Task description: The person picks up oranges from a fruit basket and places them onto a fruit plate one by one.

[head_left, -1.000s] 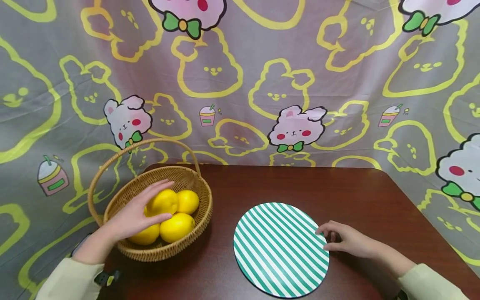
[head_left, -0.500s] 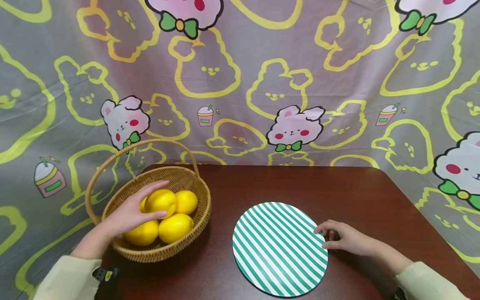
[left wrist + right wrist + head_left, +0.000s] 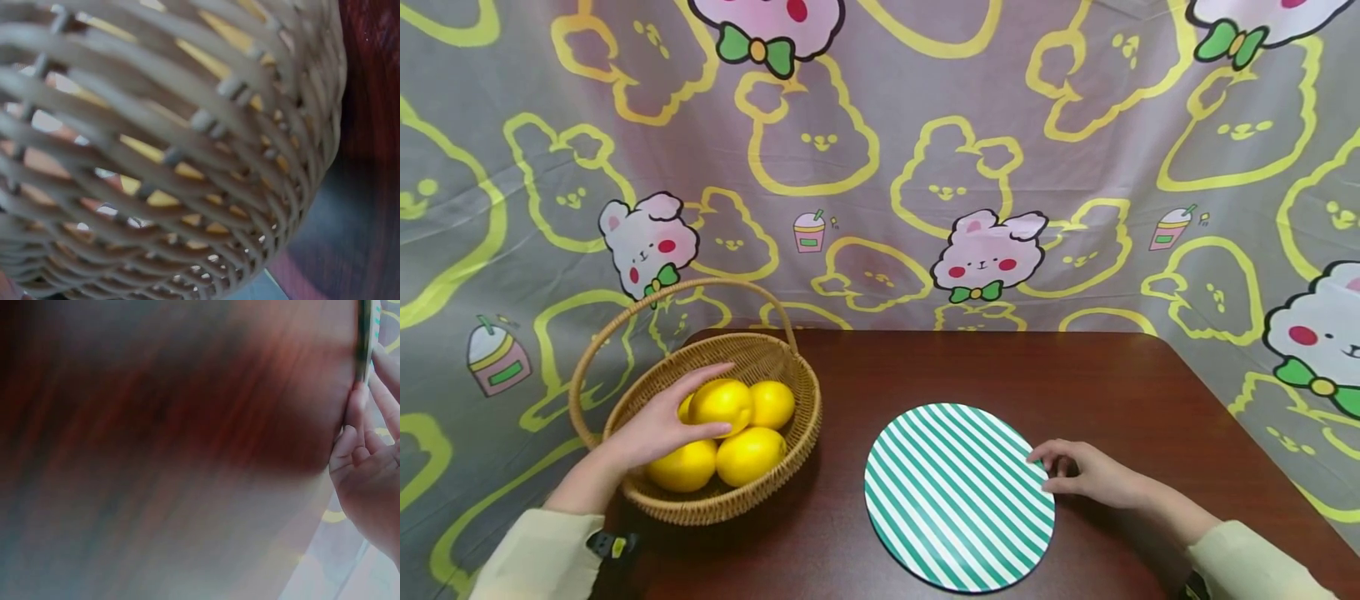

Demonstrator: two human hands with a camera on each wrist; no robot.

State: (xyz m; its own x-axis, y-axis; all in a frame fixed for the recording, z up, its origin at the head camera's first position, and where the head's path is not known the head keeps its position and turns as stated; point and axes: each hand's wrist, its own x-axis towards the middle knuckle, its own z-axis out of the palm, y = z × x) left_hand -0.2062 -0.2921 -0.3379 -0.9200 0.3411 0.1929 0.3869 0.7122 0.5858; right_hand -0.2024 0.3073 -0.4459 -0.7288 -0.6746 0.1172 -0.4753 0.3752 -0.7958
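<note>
My left hand reaches into a wicker basket, its fingers over the top of a lemon and its thumb along the near side, gripping it. Several more lemons lie around and under that one. My right hand is at the right rim of a flat round board with green and white stripes, curled fingers and thumb holding the edge. In the right wrist view the fingers meet the board's thin edge. Basket weave hides the left hand's grip in the left wrist view.
A dark brown wooden table carries the basket at left and the board at centre. The basket's tall arched handle rises behind the left hand. A patterned cloth hangs along the back and both sides.
The left thumb and fingers have drawn in closer around the lemon, which has turned slightly. The right hand and the board stay in place; the head view has shifted a little.
</note>
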